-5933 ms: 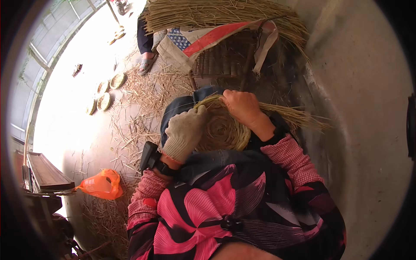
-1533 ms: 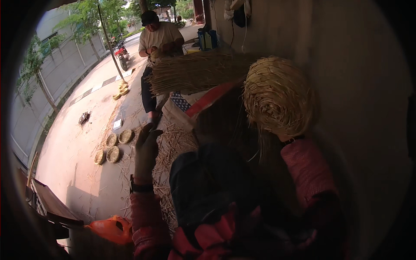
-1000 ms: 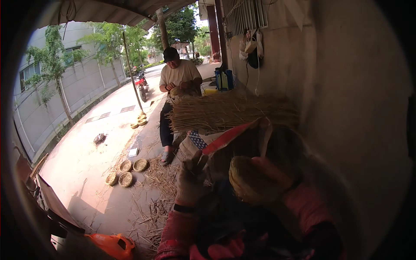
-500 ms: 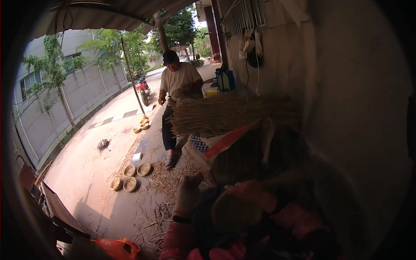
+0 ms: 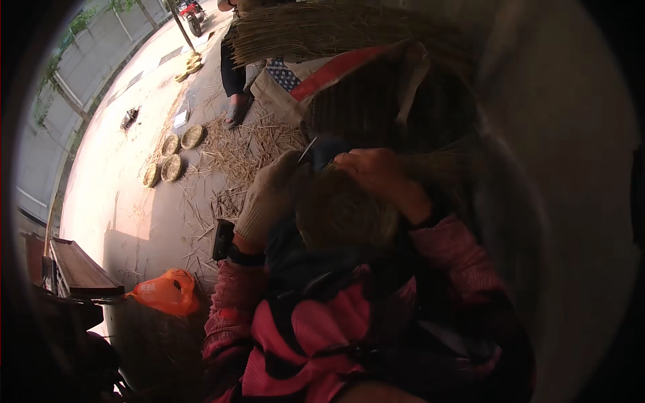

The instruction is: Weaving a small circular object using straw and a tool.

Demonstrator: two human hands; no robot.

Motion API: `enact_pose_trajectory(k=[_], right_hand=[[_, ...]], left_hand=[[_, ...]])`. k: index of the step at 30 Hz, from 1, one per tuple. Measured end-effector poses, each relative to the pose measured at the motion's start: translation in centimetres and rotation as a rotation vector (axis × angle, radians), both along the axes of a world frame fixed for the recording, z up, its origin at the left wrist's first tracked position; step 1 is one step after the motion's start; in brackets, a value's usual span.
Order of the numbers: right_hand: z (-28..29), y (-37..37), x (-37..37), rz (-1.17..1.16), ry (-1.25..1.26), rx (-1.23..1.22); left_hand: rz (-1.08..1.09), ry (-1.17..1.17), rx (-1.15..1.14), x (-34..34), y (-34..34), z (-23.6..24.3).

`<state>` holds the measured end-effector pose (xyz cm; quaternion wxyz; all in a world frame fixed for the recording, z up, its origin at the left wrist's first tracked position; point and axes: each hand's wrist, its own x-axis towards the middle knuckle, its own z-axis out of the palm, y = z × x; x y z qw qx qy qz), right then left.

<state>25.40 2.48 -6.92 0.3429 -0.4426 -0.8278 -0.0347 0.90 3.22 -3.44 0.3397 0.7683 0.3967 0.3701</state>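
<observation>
On my lap lies a round coiled straw basket [image 5: 346, 216], its base or side facing up, in deep shade. My right hand [image 5: 376, 171] is closed over its far right rim, the fingers gripping the edge and some straw there. My left hand [image 5: 270, 195], in a pale knit glove, is beside the basket's left edge. A thin, pale, needle-like tool [image 5: 308, 149] sticks up from its closed fingers. Loose straw stalks [image 5: 437, 161] trail to the right behind my right hand.
Several small straw baskets [image 5: 171, 168] stand on the ground at the left, near scattered straw [image 5: 232, 144]. A thick straw bundle [image 5: 349, 30] lies beyond a dark container edged with red cloth [image 5: 342, 70]. An orange plastic bag [image 5: 168, 292] sits lower left. Another person's foot [image 5: 236, 111] shows ahead.
The view has tipped down, so the other person is mostly out of frame and my lap shows more. My left hand has come against the basket's edge; the needle-like tool now shows.
</observation>
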Motion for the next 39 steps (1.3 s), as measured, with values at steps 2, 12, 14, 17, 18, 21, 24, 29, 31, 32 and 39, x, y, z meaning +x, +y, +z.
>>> enact_pose_trajectory(k=[2, 12, 14, 17, 18, 21, 24, 29, 31, 32, 39], right_hand=[[0.4, 0.0, -0.2, -0.021, -0.067, -0.004], [2.2, -1.0, 2.4, -0.089, -0.334, 0.027], [1.7, -2.0, 2.1, -0.163, -0.304, -0.008], [0.5, -2.9, 0.7, -0.235, -0.184, -0.018], [0.1, -3.0, 0.3, -0.237, -0.141, -0.002], [-0.6, -2.7, -0.3, -0.240, -0.087, 0.007], [-0.9, -2.1, 0.0, -0.232, -0.094, 0.008], [-1.6, -0.7, 0.3, -0.230, -0.119, -0.044], [-1.9, -0.3, 0.3, -0.248, -0.154, -0.110], [-2.0, 0.0, 0.2, -0.248, -0.164, -0.123], [-2.0, 0.9, -0.6, -0.209, -0.201, -0.185]], left_hand=[[-0.028, 0.358, 0.256, 2.0, -0.3, 0.4], [0.076, 0.611, 0.391, 3.4, -1.1, -0.9], [0.082, 0.592, 0.374, 3.1, -1.2, -1.2], [0.090, 0.594, 0.344, 2.7, -1.4, -1.6], [0.087, 0.573, 0.344, 2.6, -1.4, -1.7], [0.071, 0.412, 0.309, 1.5, -1.1, -2.3], [0.011, -0.168, 0.066, -2.3, 0.0, -2.9], [0.668, -0.341, -0.278, -16.3, 1.7, -3.6], [0.932, 0.506, -0.292, -19.6, 0.8, -4.4], [0.932, 0.631, -0.093, -19.9, 0.2, -4.6], [0.249, 0.641, 0.278, -6.3, -3.9, -3.3]])
